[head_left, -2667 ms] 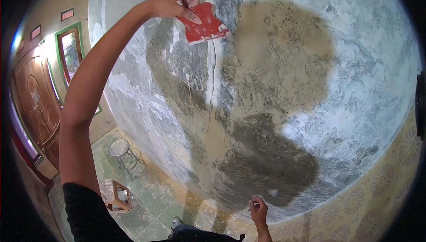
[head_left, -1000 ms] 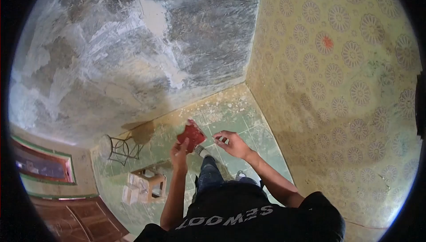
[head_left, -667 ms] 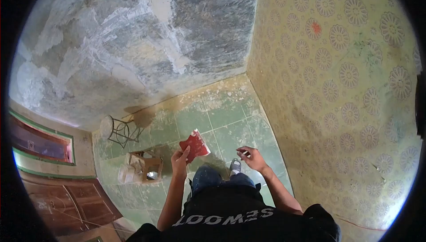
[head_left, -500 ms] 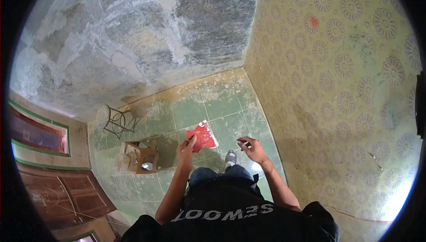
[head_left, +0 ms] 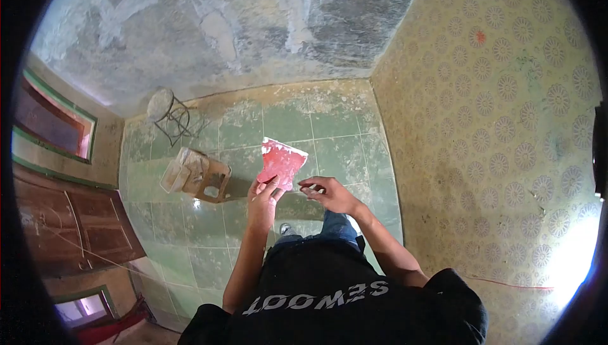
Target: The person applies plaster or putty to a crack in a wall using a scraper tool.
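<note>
Left hand (head_left: 263, 202) holding red scraper (head_left: 282, 163), right hand (head_left: 334, 195) apparently just beside

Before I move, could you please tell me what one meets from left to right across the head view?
Brown wooden door, low brown stool, left hand holding a flat red scraper, right hand, yellow wall with round flower patterns.

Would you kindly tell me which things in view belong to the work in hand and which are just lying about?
Seemingly part of the work:
red scraper, white-edged, in the left hand
patchy grey wall

Seemingly just standing about:
round-topped stool
low smeared stool, though it may bear supplies
</note>
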`<state>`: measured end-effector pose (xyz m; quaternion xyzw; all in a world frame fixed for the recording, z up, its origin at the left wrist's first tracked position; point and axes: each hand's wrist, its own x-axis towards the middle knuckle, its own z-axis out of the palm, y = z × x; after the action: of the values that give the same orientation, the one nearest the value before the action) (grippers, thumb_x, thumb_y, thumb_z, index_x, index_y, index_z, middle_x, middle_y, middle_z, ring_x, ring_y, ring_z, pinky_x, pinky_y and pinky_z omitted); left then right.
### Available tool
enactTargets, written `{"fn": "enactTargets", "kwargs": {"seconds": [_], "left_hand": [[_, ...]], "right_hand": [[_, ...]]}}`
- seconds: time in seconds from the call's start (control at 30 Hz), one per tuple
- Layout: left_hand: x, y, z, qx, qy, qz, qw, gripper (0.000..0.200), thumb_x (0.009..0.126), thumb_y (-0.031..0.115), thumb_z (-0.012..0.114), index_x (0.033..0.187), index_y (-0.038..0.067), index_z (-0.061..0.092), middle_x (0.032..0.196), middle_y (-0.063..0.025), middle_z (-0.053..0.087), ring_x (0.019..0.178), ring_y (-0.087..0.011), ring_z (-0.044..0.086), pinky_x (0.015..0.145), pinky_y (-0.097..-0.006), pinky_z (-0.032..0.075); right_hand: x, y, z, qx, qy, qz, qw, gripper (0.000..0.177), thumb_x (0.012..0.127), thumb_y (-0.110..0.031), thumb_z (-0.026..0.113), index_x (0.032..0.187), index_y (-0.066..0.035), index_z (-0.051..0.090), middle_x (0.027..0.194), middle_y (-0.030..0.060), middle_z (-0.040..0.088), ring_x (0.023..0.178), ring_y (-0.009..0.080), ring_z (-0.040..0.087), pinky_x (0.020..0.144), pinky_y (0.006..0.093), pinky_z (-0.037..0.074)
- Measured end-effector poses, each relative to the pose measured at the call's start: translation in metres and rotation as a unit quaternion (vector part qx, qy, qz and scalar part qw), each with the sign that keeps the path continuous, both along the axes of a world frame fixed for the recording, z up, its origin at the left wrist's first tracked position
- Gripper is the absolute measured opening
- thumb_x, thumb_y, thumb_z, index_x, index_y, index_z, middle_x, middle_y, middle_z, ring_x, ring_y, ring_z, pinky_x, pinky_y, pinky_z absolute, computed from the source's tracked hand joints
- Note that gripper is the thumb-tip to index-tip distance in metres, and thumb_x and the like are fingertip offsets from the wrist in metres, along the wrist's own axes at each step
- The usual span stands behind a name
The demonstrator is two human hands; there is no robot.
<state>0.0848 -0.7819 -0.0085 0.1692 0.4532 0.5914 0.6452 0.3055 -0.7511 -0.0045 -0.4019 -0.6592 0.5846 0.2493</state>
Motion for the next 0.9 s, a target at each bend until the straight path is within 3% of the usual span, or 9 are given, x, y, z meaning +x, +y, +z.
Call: {"fn": "enactTargets", "kwargs": {"seconds": [0.17, 0.23, 0.3, 0.37, 0.43, 0.53, 0.77, 0.83, 0.9], "left_hand": [[-0.030, -0.039, -0.008, 0.012, -0.041, 0.077, 0.996, 0.026, 0.090, 0.002, 0.072, 0.115, 0.005, 0.066, 0.120, -0.0065, 0.066, 0.106, -0.0192, 0.065, 0.092, -0.0358, 0.052], [-0.034, -0.048, -0.001, 0.155, 0.367, 0.098, 0.912, 0.015, 0.090, 0.001, 0.072, 0.104, 0.004, 0.069, 0.114, -0.0044, 0.065, 0.097, -0.0151, 0.064, 0.087, -0.0332, 0.051], [-0.026, -0.048, 0.011, 0.162, 0.311, 0.133, 0.927, 0.017, 0.084, -0.003, 0.074, 0.099, 0.005, 0.073, 0.111, -0.0050, 0.064, 0.096, -0.0176, 0.062, 0.086, -0.0340, 0.051], [-0.024, -0.043, 0.024, 0.339, 0.535, 0.142, 0.761, 0.024, 0.077, -0.013, 0.075, 0.096, 0.002, 0.073, 0.107, -0.0079, 0.063, 0.100, -0.0224, 0.062, 0.082, -0.0339, 0.052], [-0.021, -0.039, 0.036, 0.354, 0.513, 0.141, 0.770, 0.029, 0.071, -0.011, 0.079, 0.095, 0.004, 0.076, 0.111, -0.0098, 0.063, 0.106, -0.0279, 0.061, 0.086, -0.0375, 0.052], [-0.026, -0.028, 0.050, 0.415, 0.567, 0.104, 0.703, 0.043, 0.066, -0.008, 0.078, 0.106, 0.010, 0.077, 0.115, -0.0084, 0.062, 0.113, -0.0339, 0.057, 0.093, -0.0432, 0.049], [-0.034, -0.023, 0.060, 0.446, 0.550, 0.084, 0.701, 0.036, 0.073, -0.001, 0.078, 0.106, 0.011, 0.075, 0.123, -0.0086, 0.060, 0.118, -0.0339, 0.054, 0.098, -0.0446, 0.046], [-0.037, -0.017, 0.060, 0.438, 0.543, 0.104, 0.709, 0.024, 0.077, -0.001, 0.078, 0.100, 0.007, 0.074, 0.113, -0.0104, 0.064, 0.108, -0.0313, 0.059, 0.092, -0.0407, 0.049], [-0.043, -0.009, 0.049, 0.400, 0.466, 0.053, 0.788, 0.015, 0.080, -0.001, 0.077, 0.092, 0.001, 0.070, 0.093, -0.0107, 0.067, 0.086, -0.0238, 0.065, 0.077, -0.0329, 0.052]], "right_hand": [[-0.064, -0.041, 0.019, -0.025, 0.022, -0.025, 0.999, 0.052, 0.100, -0.014, 0.064, 0.147, -0.002, 0.047, 0.123, 0.0143, 0.067, 0.101, 0.0168, 0.066, 0.085, 0.0326, 0.055], [-0.082, -0.049, 0.032, -0.011, 0.041, -0.089, 0.995, 0.058, 0.100, -0.015, 0.064, 0.150, 0.000, 0.040, 0.131, 0.0147, 0.063, 0.104, 0.0176, 0.065, 0.089, 0.0335, 0.054], [-0.091, -0.054, 0.042, -0.032, 0.078, -0.093, 0.992, 0.056, 0.100, -0.013, 0.064, 0.149, 0.001, 0.040, 0.133, 0.0126, 0.059, 0.111, 0.0174, 0.061, 0.096, 0.0338, 0.051], [-0.101, -0.058, 0.047, -0.076, 0.209, -0.049, 0.974, 0.056, 0.100, -0.016, 0.065, 0.147, 0.002, 0.041, 0.132, 0.0115, 0.059, 0.120, 0.0188, 0.057, 0.101, 0.0352, 0.048], [-0.108, -0.059, 0.055, -0.058, 0.244, -0.069, 0.966, 0.048, 0.103, -0.016, 0.061, 0.144, 0.002, 0.045, 0.128, 0.0074, 0.059, 0.120, 0.0150, 0.054, 0.104, 0.0341, 0.045], [-0.108, -0.052, 0.063, -0.059, 0.251, -0.149, 0.955, 0.033, 0.106, -0.016, 0.055, 0.134, 0.002, 0.056, 0.116, 0.0042, 0.064, 0.107, 0.0132, 0.059, 0.095, 0.0313, 0.050], [-0.092, -0.030, 0.068, -0.081, 0.289, -0.231, 0.926, 0.034, 0.108, -0.024, 0.051, 0.130, 0.001, 0.059, 0.114, 0.0069, 0.069, 0.099, 0.0158, 0.066, 0.084, 0.0319, 0.056], [-0.082, -0.022, 0.060, -0.063, 0.288, -0.245, 0.924, 0.037, 0.108, -0.027, 0.050, 0.131, 0.000, 0.058, 0.115, 0.0087, 0.069, 0.099, 0.0184, 0.068, 0.082, 0.0341, 0.057], [-0.074, -0.015, 0.061, -0.101, 0.318, -0.251, 0.909, 0.038, 0.108, -0.029, 0.048, 0.131, -0.001, 0.058, 0.114, 0.0094, 0.070, 0.098, 0.0194, 0.069, 0.080, 0.0356, 0.058]]}}
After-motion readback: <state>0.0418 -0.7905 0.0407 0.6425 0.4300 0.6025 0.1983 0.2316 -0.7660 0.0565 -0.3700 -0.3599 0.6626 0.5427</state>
